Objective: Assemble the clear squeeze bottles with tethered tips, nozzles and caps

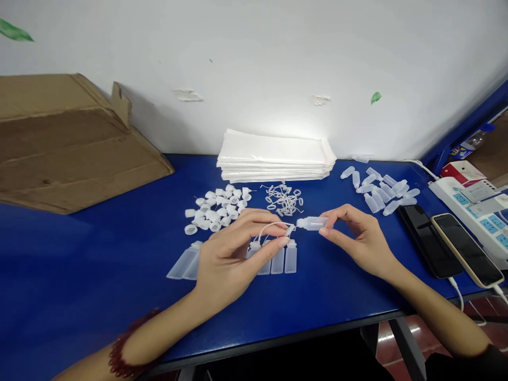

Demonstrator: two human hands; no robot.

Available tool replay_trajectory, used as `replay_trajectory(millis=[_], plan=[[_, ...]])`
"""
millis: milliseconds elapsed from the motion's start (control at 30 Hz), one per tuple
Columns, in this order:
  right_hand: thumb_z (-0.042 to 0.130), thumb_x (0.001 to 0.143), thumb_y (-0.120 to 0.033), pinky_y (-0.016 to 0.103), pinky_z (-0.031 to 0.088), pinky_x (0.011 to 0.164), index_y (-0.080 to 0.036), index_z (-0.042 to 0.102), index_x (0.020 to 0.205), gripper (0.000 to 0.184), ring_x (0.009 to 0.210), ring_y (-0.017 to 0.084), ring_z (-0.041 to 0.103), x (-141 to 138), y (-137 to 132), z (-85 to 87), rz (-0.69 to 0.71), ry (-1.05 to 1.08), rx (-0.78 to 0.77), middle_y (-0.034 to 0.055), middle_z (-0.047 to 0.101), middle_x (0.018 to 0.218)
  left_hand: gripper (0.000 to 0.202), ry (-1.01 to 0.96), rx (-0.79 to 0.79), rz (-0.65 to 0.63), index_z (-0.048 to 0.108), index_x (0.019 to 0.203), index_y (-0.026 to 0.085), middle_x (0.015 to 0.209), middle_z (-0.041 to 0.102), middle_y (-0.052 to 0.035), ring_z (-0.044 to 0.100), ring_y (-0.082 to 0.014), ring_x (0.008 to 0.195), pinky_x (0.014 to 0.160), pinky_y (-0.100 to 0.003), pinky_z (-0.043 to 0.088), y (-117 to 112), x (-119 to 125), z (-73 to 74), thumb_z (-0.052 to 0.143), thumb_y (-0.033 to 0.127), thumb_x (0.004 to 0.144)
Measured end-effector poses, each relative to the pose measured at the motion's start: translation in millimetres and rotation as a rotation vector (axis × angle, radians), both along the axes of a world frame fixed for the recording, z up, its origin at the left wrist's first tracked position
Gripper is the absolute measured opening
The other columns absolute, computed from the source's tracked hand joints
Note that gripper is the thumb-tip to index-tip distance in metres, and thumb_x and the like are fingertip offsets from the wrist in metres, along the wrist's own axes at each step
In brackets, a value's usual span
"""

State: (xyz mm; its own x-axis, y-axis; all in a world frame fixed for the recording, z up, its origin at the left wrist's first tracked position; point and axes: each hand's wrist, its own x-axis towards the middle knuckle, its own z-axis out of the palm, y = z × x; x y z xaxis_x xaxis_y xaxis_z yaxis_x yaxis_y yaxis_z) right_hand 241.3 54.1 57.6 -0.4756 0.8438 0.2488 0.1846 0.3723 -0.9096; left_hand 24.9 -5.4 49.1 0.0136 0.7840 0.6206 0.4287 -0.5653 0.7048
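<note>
My right hand (356, 235) pinches the base of a small translucent squeeze bottle (312, 223), held sideways with its neck pointing left. Between the thumb and fingers of my left hand (238, 251) is a thin white plastic strap (273, 224), curved in an arc. Its end sits close to the bottle's neck; whether they touch I cannot tell. Below and behind my left hand stand or lie several translucent bottles (291, 257), partly hidden by it. Loose white ring straps (283, 198) lie in a pile just beyond my hands, and white caps (214, 206) lie to their left.
A stack of white padded envelopes (273, 153) lies against the wall. More bottles (381, 190) are scattered at the right. Two phones (431, 241) and a power strip (476, 211) line the right edge. A cardboard box (75, 153) leans at the left of the blue table (119, 254).
</note>
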Motion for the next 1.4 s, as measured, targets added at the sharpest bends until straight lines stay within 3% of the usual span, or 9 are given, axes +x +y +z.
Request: replay_trajectory(millis=[200, 433, 733, 900, 1133, 1300, 1400], plan=[[0.074, 0.081, -0.030, 0.033, 0.050, 0.085, -0.021, 0.062, 0.078, 0.016, 0.087, 0.016, 0.064, -2.8, -2.6, 2.4, 0.082, 0.104, -0.211, 0.0010, 0.068, 0.088, 0.017, 0.034, 0.058, 0.083, 0.069, 0.088, 0.022, 0.087, 0.069, 0.0012, 0.065, -0.0143, 0.083, 0.076, -0.030, 0.055, -4.2, 3.8, -2.5, 0.068, 0.006, 0.083], [0.072, 0.083, -0.030, 0.033, 0.050, 0.083, -0.021, 0.061, 0.079, 0.015, 0.084, 0.016, 0.063, -4.6, -6.7, 1.0, 0.134, 0.075, -0.240, 0.0013, 0.068, 0.086, 0.016, 0.056, 0.011, 0.006, 0.069, 0.089, 0.021, 0.092, 0.069, 0.0003, 0.066, -0.0120, 0.080, 0.065, -0.023, 0.054, -6.5, 4.5, -4.1, 0.068, 0.006, 0.084], [0.067, 0.088, -0.024, 0.030, 0.056, 0.076, -0.022, 0.056, 0.098, 0.015, 0.082, 0.015, 0.069, -6.5, -19.2, -9.2, 0.191, -0.006, 0.137, 0.0023, 0.068, 0.090, 0.019, -0.115, -0.097, -0.100, 0.067, 0.091, 0.023, 0.083, 0.071, -0.0008, 0.069, -0.0178, 0.080, 0.071, -0.032, 0.059, -7.8, 5.9, -3.2, 0.071, 0.009, 0.080], [0.064, 0.090, -0.024, 0.028, 0.056, 0.070, -0.021, 0.056, 0.100, 0.013, 0.077, 0.015, 0.068, -7.2, -19.5, -13.8, 0.175, -0.059, 0.336, 0.0027, 0.069, 0.089, 0.015, -0.090, -0.133, -0.108, 0.067, 0.093, 0.023, 0.084, 0.071, -0.0016, 0.067, -0.0157, 0.082, 0.069, -0.027, 0.058, -8.1, 5.9, -1.6, 0.065, 0.010, 0.085], [0.062, 0.092, -0.023, 0.026, 0.057, 0.073, -0.021, 0.055, 0.107, 0.017, 0.080, 0.015, 0.068, -7.2, -17.6, -17.6, 0.206, -0.080, 0.456, 0.0037, 0.070, 0.091, 0.013, -0.076, -0.237, -0.135, 0.067, 0.095, 0.023, 0.086, 0.069, -0.0015, 0.065, -0.0136, 0.078, 0.061, -0.022, 0.053, -8.5, 5.8, 2.7, 0.063, 0.013, 0.086], [0.056, 0.095, -0.021, 0.030, 0.057, 0.076, -0.021, 0.047, 0.134, 0.040, 0.085, 0.017, 0.068, -8.0, -17.3, -18.9, 0.237, -0.117, 0.543, 0.0070, 0.071, 0.103, 0.012, -0.018, -0.234, -0.166, 0.069, 0.095, 0.023, 0.087, 0.069, -0.0022, 0.065, -0.0140, 0.078, 0.063, -0.024, 0.052, -7.0, 3.8, 2.2, 0.064, 0.016, 0.086], [0.050, 0.097, -0.017, 0.031, 0.056, 0.074, -0.023, 0.039, 0.145, 0.049, 0.080, 0.017, 0.064, -9.0, -16.3, -19.3, 0.294, -0.122, 0.616, 0.0053, 0.071, 0.099, 0.012, -0.003, -0.281, -0.183, 0.069, 0.096, 0.023, 0.086, 0.069, -0.0022, 0.064, -0.0140, 0.075, 0.060, -0.024, 0.052, -6.2, 2.5, 3.0, 0.064, 0.018, 0.086]])
